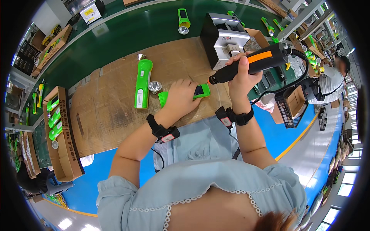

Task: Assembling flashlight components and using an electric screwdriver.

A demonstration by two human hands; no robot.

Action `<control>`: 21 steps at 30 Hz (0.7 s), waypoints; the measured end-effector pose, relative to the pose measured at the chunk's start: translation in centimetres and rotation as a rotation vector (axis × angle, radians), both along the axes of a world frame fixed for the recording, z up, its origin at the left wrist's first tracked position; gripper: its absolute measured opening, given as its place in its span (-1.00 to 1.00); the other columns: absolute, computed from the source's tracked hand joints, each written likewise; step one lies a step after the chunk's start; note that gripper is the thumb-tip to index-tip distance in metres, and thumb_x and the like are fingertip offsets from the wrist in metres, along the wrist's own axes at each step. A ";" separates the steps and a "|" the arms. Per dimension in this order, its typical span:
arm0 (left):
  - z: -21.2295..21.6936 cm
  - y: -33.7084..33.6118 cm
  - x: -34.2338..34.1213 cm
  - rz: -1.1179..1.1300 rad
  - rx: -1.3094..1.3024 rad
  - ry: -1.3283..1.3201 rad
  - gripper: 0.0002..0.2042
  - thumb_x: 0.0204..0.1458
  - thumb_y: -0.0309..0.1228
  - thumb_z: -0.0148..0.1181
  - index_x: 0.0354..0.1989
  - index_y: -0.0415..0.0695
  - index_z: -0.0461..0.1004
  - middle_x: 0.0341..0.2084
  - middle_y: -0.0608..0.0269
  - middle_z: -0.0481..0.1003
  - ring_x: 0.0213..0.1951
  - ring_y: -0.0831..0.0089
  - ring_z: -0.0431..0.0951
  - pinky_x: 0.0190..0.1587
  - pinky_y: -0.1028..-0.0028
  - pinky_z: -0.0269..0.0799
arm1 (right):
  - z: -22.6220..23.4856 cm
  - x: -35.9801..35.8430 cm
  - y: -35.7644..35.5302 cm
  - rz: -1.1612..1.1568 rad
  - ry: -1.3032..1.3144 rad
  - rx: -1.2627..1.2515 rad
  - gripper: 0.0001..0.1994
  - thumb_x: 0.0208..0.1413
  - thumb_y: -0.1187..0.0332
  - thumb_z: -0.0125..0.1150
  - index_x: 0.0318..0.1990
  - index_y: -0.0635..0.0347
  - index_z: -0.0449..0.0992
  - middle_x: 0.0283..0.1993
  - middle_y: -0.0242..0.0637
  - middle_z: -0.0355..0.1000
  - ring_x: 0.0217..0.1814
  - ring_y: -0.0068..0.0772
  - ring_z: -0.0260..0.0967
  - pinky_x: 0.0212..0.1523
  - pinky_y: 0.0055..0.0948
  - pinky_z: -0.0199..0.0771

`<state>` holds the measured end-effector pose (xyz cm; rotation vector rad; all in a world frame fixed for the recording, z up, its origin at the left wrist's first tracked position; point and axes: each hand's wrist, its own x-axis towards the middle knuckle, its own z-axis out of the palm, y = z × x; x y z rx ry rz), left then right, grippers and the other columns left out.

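My right hand (244, 76) grips a black electric screwdriver (252, 63) with an orange stripe, its cable curving off to the right. The tool's tip points at the right end of a green flashlight housing (206, 90) lying flat on the cardboard. My left hand (181, 96) presses over the middle of that housing, fingers wrapped round it, hiding much of it. Just left of my left hand sits a silver reflector cup (155, 87). A second green flashlight (143, 82) lies beside the cup, with another shiny reflector (142, 56) at its far end.
A silver-and-black screw feeder (225, 40) stands at the back. An open carton (63, 154) with green flashlight parts is at the left. Another flashlight (184, 19) lies on the green bench beyond the cardboard (100, 111). A black crate (289, 111) stands at right; a co-worker (331, 82) is farther off.
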<state>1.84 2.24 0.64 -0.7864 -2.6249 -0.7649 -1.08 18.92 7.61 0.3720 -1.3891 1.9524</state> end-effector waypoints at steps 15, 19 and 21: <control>-0.3 0.3 0.1 -0.032 0.048 -0.030 -0.59 -0.33 -0.35 0.37 -0.23 -0.14 0.46 -0.33 0.16 0.43 -0.19 0.15 0.41 -0.13 0.23 0.32 | -0.3 -2.1 -0.7 0.185 -0.196 0.164 -0.69 -0.11 0.50 0.35 -0.27 0.28 0.30 -0.50 -0.34 0.39 -0.58 -0.58 0.36 -0.54 -0.59 0.39; 0.2 0.2 0.4 -0.009 0.040 -0.087 -0.58 -0.35 -0.33 0.39 -0.22 -0.14 0.46 -0.32 0.16 0.43 -0.17 0.15 0.41 -0.12 0.24 0.32 | -0.2 -2.5 -0.9 0.270 -0.213 0.254 -0.67 -0.12 0.47 0.37 -0.27 0.28 0.30 -0.52 -0.34 0.38 -0.59 -0.58 0.36 -0.56 -0.59 0.38; 0.1 0.3 0.3 -0.005 0.049 -0.109 -0.57 -0.35 -0.33 0.39 -0.22 -0.14 0.47 -0.32 0.16 0.43 -0.18 0.15 0.41 -0.12 0.24 0.31 | -0.4 -2.9 -0.8 0.287 -0.231 0.239 -0.67 -0.12 0.47 0.37 -0.26 0.28 0.30 -0.52 -0.34 0.38 -0.59 -0.58 0.36 -0.56 -0.59 0.38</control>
